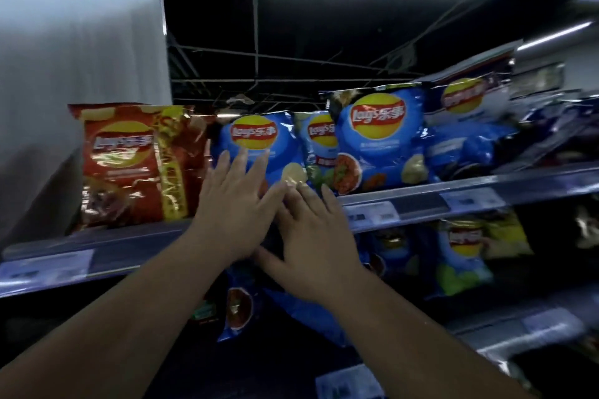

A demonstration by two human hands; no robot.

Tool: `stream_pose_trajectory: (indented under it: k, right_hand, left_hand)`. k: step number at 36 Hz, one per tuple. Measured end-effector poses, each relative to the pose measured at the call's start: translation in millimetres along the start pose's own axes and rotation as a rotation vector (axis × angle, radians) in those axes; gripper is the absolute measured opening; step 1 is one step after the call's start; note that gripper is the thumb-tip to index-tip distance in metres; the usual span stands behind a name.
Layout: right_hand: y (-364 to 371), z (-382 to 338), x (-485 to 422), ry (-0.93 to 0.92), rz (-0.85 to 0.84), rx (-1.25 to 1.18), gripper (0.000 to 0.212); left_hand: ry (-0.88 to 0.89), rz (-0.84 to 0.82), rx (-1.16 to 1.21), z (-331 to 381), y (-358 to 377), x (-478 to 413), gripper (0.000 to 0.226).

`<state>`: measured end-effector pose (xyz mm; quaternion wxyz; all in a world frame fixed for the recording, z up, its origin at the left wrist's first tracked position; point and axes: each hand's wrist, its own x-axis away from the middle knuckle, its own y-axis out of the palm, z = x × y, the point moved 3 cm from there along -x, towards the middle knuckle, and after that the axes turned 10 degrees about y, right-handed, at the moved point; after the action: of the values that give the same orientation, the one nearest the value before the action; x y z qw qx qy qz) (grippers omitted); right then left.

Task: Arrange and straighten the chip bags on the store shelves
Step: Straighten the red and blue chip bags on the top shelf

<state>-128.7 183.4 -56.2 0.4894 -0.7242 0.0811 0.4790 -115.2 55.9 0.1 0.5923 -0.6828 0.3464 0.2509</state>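
A blue chip bag stands upright on the top shelf, between a red chip bag on its left and a larger blue bag on its right. My left hand lies flat with straight fingers against the front of the middle blue bag. My right hand is beside it, fingers straight, its fingertips at the bag's lower right corner. A narrow blue bag is wedged behind, between the two blue bags.
More blue bags lean further right on the top shelf. The shelf below holds blue and yellow bags, some slumped. Price-tag rails run along the shelf fronts. A white pillar rises at the left.
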Motion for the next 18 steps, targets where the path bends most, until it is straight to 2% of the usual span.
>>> stream_pose_trajectory:
  k: [2,4,6,9,12,15,18]
  right_hand:
    - [-5.6,22.0,2.7,0.025,-0.015,-0.037,0.075]
    - [-15.4,43.4,1.9,0.057,-0.001,-0.166,0.068]
    - [-28.9,65.3,-4.1,0.123,0.103,-0.276,0.068]
    - [-48.4,97.2,-23.1,0.261,0.26,-0.261,0.071]
    - [-63.1,127.7,-47.8,0.443,0.319,-0.27,0.096]
    - [-68.2,156.1,-72.3,0.647,0.277,-0.561,0.125]
    - [-55.7,176.7,-90.4,0.79,0.141,-0.863,0.133]
  left_hand:
    - [0.072,-0.086,-0.179,4.5,11.9,6.3,0.1]
    - [0.087,-0.149,-0.25,7.4,15.3,9.3,0.113]
    - [0.046,-0.155,-0.238,9.4,12.7,9.2,0.108]
    - [0.049,-0.16,-0.287,12.6,10.4,10.8,0.099]
    - [0.054,-0.132,-0.309,15.1,5.3,14.9,0.097]
    - [0.047,-0.12,-0.296,14.6,2.6,16.2,0.09]
    - [0.043,-0.105,-0.265,14.3,2.4,17.1,0.087]
